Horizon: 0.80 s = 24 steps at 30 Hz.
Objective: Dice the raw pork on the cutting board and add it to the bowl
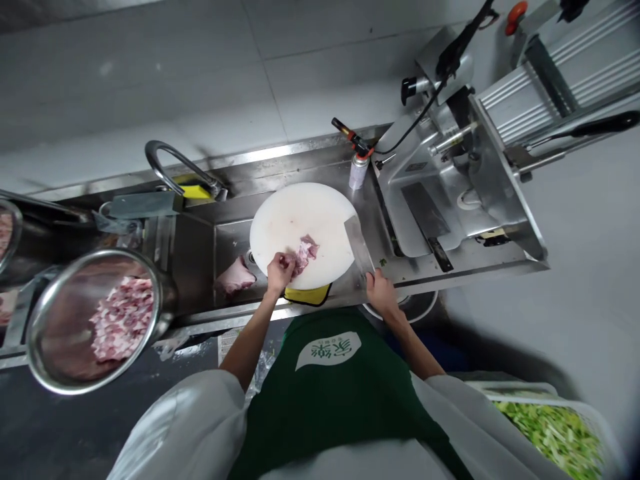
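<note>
A round white cutting board [320, 207] lies over the sink, with a pink piece of raw meat [306, 251] near its front middle. My left hand [281, 272] is closed, fingertips pinching the near left end of that meat. In my right hand [383, 291] is the handle of a cleaver [358, 243], its broad blade over the board's right edge, apart from the meat. Another chunk of raw meat [236, 275] rests in the sink, left of the board. A yellow cloth [307, 295] sticks out under the board's front edge.
A steel pot [39, 320] with cut meat [125, 317] stands at left. Behind the sink are a faucet [175, 163] and a torch on a gas can [358, 172]. At right, a second cleaver [425, 217] lies on a slicing machine [500, 180]. A crate of chopped greens [555, 433] sits low right.
</note>
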Each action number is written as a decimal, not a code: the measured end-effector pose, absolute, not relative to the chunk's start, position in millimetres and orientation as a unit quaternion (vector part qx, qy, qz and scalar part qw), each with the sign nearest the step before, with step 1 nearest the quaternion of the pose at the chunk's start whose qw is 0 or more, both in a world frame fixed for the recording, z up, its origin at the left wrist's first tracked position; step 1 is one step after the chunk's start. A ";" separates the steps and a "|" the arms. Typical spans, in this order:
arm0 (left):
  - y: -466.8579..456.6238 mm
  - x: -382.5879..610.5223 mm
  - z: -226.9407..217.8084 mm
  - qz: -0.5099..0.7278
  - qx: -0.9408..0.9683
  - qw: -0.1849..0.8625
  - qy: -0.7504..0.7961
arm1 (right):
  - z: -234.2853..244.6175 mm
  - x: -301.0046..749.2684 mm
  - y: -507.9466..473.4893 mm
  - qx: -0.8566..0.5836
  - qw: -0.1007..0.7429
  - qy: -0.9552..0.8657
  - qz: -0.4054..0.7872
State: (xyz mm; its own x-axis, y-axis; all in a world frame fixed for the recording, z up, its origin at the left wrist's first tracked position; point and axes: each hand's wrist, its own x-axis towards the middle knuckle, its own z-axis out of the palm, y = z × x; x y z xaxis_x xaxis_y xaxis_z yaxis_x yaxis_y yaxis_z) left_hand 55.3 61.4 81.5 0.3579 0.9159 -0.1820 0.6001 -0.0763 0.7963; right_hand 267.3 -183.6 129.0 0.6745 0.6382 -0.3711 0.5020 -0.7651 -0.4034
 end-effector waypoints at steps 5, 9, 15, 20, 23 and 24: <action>47.3 23.5 67.4 0.200 0.667 0.385 0.606 | 144.1 239.5 -129.8 -0.847 0.084 -0.430 0.300; 47.5 8.6 66.4 0.320 0.619 0.282 0.660 | 166.6 222.6 -76.5 -0.807 0.054 -0.506 0.301; 41.8 1.9 71.9 0.440 0.655 0.161 0.592 | 177.4 202.1 -23.0 -0.810 0.088 -0.532 0.229; 38.7 39.7 59.8 0.262 0.844 0.204 0.422 | 142.0 200.9 -13.9 -0.778 0.019 -0.532 0.333; 45.3 51.4 47.9 0.178 0.860 0.190 0.439 | 134.8 209.7 -31.5 -0.776 -0.007 -0.529 0.344; 48.6 50.6 44.8 0.168 0.855 0.184 0.455 | 135.8 212.8 -42.9 -0.775 -0.017 -0.528 0.346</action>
